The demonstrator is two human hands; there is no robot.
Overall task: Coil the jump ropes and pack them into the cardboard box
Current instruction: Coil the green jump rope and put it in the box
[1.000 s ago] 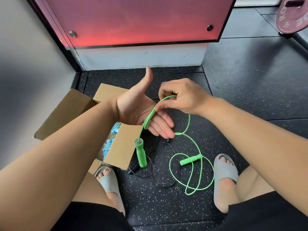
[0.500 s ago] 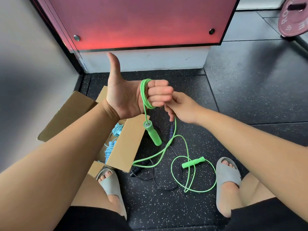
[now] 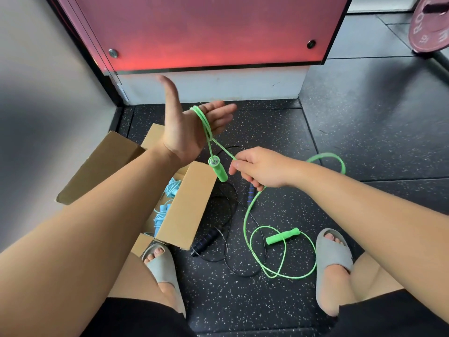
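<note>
Dangling green handle (image 3: 218,170) near box flap (image 3: 187,205)

Bright even light, red glow on panel (image 3: 206,32), wide-angle bending at edges, left fingers (image 3: 218,113) motion-blurred

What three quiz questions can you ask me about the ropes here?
1. True or false: the green rope is looped round the left hand.
2. Which rope lies in the box? A black, B blue, C green.
3. What does the right hand pinch?

Key
1. True.
2. B, the blue rope.
3. The green rope.
</note>
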